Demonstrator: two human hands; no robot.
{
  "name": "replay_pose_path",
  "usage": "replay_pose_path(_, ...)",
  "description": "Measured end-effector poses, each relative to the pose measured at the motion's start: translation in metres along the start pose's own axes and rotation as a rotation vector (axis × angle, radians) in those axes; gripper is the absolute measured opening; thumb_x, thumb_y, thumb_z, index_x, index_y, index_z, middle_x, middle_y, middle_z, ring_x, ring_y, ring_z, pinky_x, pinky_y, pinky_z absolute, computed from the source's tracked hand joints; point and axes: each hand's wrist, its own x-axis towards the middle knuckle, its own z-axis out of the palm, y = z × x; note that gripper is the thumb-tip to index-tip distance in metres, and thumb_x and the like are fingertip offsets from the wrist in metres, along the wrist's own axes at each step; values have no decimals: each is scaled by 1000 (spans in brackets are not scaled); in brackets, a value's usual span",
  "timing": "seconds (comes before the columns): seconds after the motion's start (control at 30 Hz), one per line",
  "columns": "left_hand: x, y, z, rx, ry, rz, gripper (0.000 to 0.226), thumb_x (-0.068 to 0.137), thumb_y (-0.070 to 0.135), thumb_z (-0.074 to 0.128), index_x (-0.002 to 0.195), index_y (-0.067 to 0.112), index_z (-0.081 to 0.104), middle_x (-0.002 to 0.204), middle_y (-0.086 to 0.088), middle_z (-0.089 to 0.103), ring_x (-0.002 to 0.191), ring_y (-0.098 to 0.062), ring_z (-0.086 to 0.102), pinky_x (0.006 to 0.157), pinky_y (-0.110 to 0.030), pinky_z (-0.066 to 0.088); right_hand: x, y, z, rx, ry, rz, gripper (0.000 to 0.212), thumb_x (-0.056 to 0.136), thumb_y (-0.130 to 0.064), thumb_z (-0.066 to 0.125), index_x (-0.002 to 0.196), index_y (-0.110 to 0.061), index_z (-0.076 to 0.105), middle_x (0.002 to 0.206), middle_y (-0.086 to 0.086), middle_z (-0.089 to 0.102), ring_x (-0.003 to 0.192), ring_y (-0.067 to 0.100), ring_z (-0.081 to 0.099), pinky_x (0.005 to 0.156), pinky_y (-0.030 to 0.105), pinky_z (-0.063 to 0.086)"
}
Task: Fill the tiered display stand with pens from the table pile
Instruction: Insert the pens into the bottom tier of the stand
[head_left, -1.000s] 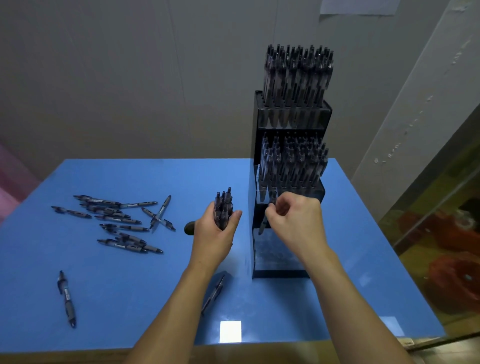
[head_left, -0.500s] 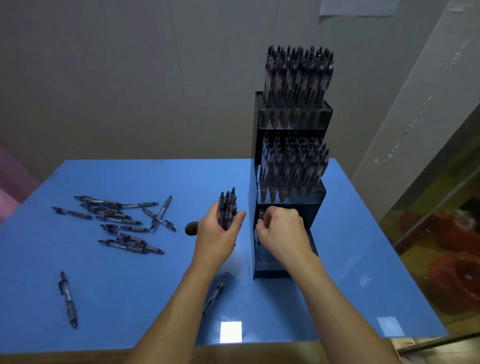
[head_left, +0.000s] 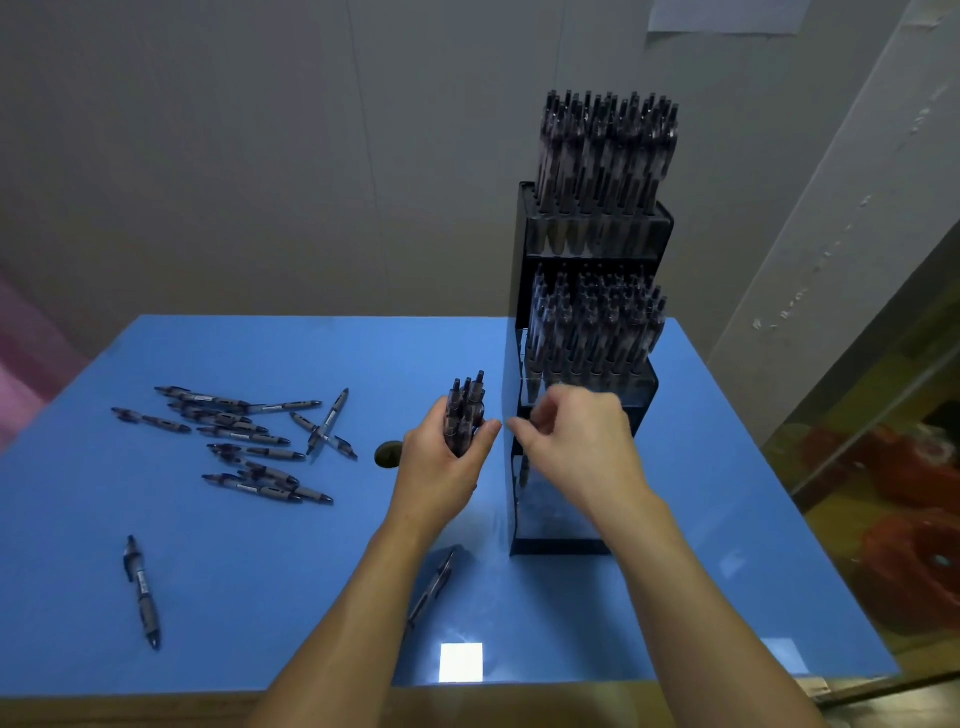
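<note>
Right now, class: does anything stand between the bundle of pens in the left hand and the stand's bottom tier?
Only the right hand hovers there; otherwise the bundle of pens sits beside the display stand, nothing visible between.

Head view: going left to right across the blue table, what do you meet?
Lone pen → loose pen pile → small dark round object → left hand gripping a bundle of pens → right hand → tiered display stand.

Black tiered stand (head_left: 524, 249) upright, top two tiers packed with pens; dark pens pile (head_left: 244, 441) scattered flat, well left.
</note>
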Motion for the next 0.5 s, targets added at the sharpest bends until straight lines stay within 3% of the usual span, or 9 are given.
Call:
replay_pose_path(0.07, 0, 0, 1, -8, -25, -4, 25, 95, 32, 71, 87, 16, 54, 64, -1, 49, 53, -22, 49, 41, -29, 42, -1, -7, -8, 271, 14, -101, 12, 89, -26, 79, 98, -20, 73, 81, -9, 70, 73, 4, 66, 69, 15, 54)
replay_pose_path(0.13, -1, 1, 2, -20, -77, -4, 18, 97, 32, 70, 92, 19, 58, 63, 1, 49, 54, -23, 51, 41, -24, 42, 0, -9, -13, 418, -33, -210, 23, 87, -12, 80, 105, -26, 75, 83, -9, 69, 75, 5, 66, 70, 14, 53)
replay_pose_path(0.2, -1, 3, 3, -26, -128, 11, 13, 97, 31, 70, 92, 25, 60, 61, 2, 51, 53, -22, 52, 42, -26, 45, 5, -5, -12, 431, -52, -276, 31, 85, -7, 80, 106, -30, 76, 88, -9, 67, 77, 8, 66, 73, 18, 55)
replay_pose_path(0.37, -2, 6, 3, -39, -201, 32, 10, 95, 24, 72, 95, 25, 63, 69, -18, 56, 52, -22, 52, 46, -32, 51, 9, 3, -5, 495, -82, -289, 29, 84, -3, 80, 97, -29, 78, 94, -9, 64, 78, 12, 66, 78, 27, 57)
replay_pose_path(0.5, -1, 3, 2, -7, -177, 29, 17, 95, 20, 72, 86, 27, 58, 64, -6, 53, 51, -22, 52, 44, -27, 47, 7, 3, -8, 559, -30, -300, 23, 84, -1, 79, 90, -23, 78, 95, -7, 64, 85, 15, 67, 79, 27, 56)
